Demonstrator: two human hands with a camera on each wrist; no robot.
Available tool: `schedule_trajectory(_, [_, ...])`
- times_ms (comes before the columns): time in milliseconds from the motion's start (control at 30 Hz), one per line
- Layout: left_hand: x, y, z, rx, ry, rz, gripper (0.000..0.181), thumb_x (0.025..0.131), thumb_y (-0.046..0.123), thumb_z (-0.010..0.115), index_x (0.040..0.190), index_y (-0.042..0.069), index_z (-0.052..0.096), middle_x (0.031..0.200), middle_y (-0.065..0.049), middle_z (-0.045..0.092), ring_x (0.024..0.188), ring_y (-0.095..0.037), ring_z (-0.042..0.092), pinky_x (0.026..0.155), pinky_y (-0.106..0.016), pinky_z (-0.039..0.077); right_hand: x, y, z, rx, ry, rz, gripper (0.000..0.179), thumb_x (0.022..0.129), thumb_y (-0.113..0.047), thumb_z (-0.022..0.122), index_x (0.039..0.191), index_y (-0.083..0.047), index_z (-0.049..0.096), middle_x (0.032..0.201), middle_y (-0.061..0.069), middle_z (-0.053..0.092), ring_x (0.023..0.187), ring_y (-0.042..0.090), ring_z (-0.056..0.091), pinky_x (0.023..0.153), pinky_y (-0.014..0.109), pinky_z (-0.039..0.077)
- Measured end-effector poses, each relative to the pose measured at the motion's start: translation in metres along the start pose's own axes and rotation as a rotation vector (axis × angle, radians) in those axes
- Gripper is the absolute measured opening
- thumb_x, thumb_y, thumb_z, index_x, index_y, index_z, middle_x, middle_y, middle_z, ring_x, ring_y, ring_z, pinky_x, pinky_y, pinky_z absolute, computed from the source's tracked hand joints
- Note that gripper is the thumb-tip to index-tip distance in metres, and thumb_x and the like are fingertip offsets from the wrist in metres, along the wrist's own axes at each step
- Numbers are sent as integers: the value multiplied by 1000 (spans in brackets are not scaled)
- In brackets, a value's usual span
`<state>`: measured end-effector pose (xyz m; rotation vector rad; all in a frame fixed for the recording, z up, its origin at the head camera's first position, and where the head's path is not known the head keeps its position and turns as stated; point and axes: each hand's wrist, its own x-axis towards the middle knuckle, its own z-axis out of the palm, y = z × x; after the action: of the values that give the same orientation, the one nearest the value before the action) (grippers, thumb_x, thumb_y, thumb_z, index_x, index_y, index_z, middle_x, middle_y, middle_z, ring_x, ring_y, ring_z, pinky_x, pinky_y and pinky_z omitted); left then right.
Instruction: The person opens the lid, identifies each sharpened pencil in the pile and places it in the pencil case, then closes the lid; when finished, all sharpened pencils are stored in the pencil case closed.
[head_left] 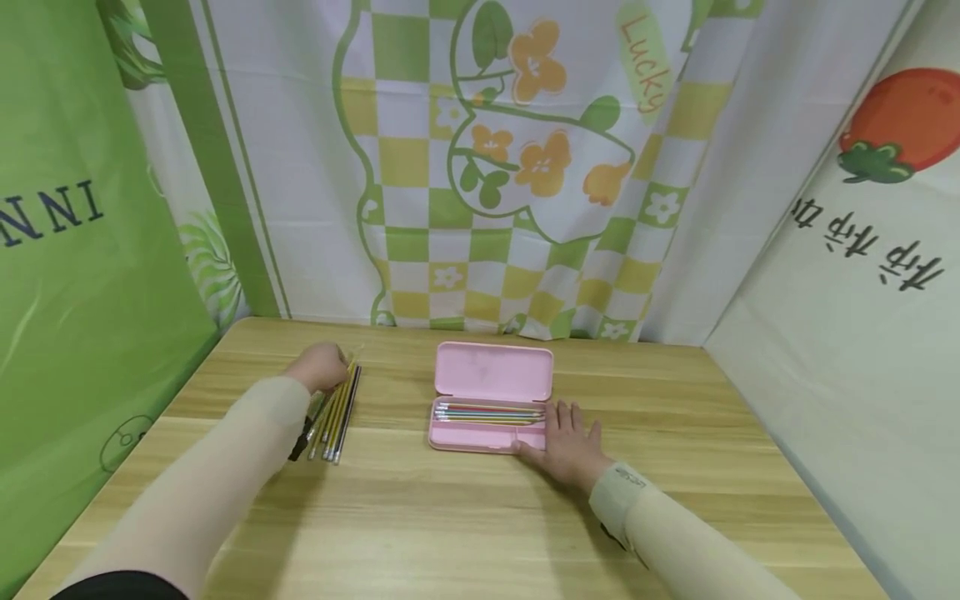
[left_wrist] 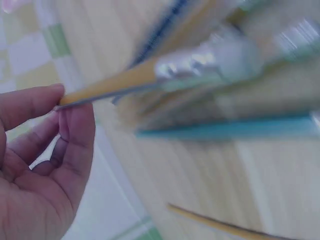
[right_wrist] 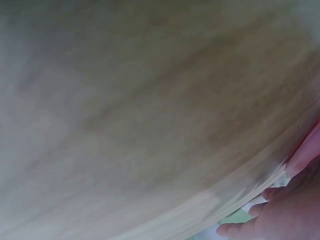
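Observation:
In the left wrist view, my left hand [left_wrist: 42, 160] pinches a yellow pencil [left_wrist: 115, 80] near its end, between thumb and fingers. The pencil's metal band and eraser point away from the hand. In the head view that hand [head_left: 318, 367] is over a loose bunch of pencils [head_left: 341, 417] on the left of the table. A pink pencil case [head_left: 495, 372] lies open at the middle, its lid folded back. Several pencils [head_left: 487, 414] lie side by side in its rear compartment. My right hand [head_left: 570, 446] rests against the case's right end, fingers spread.
The wooden table [head_left: 420, 517] carries everything. A patterned curtain [head_left: 510, 250] hangs behind its far edge. A green cloth [head_left: 67, 275] stands along the left and a white printed cloth [head_left: 847, 333] along the right.

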<state>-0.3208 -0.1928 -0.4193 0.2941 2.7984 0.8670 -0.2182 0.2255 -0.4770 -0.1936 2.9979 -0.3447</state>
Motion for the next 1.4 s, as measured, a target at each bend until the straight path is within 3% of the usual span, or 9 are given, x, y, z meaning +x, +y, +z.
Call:
schedule_trajectory(100, [5, 23, 2, -36, -29, 16, 22, 87, -3, 56, 66, 5, 54, 59, 2, 50, 52, -10, 47, 53, -23, 44, 1, 1, 1, -12, -6, 6, 110, 93, -79, 45, 160, 5, 20, 163, 33, 20, 152, 51, 11, 114, 77, 5])
schedule_trajectory(200, [10, 43, 7, -131, -64, 38, 8, 91, -2, 57, 90, -8, 62, 77, -7, 60, 66, -15, 58, 66, -29, 57, 1, 1, 2, -9, -6, 3, 110, 93, -79, 45, 160, 5, 20, 163, 33, 21, 152, 51, 12, 114, 78, 5])
schedule_trajectory(333, [16, 63, 14, -310, -116, 81, 23, 95, -4, 56, 114, -16, 59, 98, -18, 65, 81, -19, 64, 81, -35, 61, 2, 2, 3, -15, -2, 1, 111, 93, -80, 44, 160, 6, 21, 163, 33, 21, 152, 51, 12, 114, 77, 5])
schedule_trajectory(533, [23, 86, 23, -457, -224, 143, 38, 99, -5, 54, 133, -21, 49, 103, -20, 68, 83, -18, 66, 93, -47, 57, 2, 1, 2, -12, -3, -4, 116, 91, -85, 40, 160, 6, 19, 164, 32, 19, 152, 50, 10, 115, 76, 3])
schedule_trajectory(667, [30, 98, 31, -374, -248, 185, 38, 100, -1, 56, 135, -16, 53, 102, -19, 70, 84, -22, 68, 92, -48, 58, 3, 2, 3, 0, 1, -9, 116, 91, -84, 40, 160, 6, 19, 163, 33, 19, 152, 51, 10, 115, 76, 2])
schedule_trajectory(867, [45, 120, 52, -58, -207, 355, 34, 97, 1, 60, 129, -6, 65, 110, -17, 72, 98, -30, 69, 78, -33, 58, 2, 5, 4, 4, -1, -3, 115, 92, -82, 42, 160, 7, 19, 163, 33, 19, 152, 51, 9, 115, 76, 2])
schedule_trajectory(1067, [47, 150, 83, 205, -149, 518, 21, 96, -2, 61, 112, 0, 74, 102, -12, 73, 98, -25, 68, 88, -36, 56, 3, 7, 5, -11, 2, 3, 112, 92, -80, 46, 160, 6, 20, 163, 33, 21, 152, 51, 12, 114, 77, 5])
schedule_trajectory(1200, [45, 167, 101, 291, -153, 563, 18, 95, -2, 64, 108, 0, 76, 104, -11, 74, 98, -26, 69, 93, -39, 55, -1, 3, 1, -17, 4, 6, 111, 93, -79, 43, 159, 7, 21, 162, 33, 22, 151, 51, 13, 114, 77, 6])
schedule_trajectory(1400, [45, 179, 127, 397, -162, 579, 20, 95, 0, 65, 110, 6, 77, 111, -5, 75, 104, -22, 69, 97, -34, 53, -1, 3, 3, -14, 25, -5, 115, 91, -84, 41, 158, 8, 24, 161, 35, 25, 150, 53, 15, 113, 78, 6])
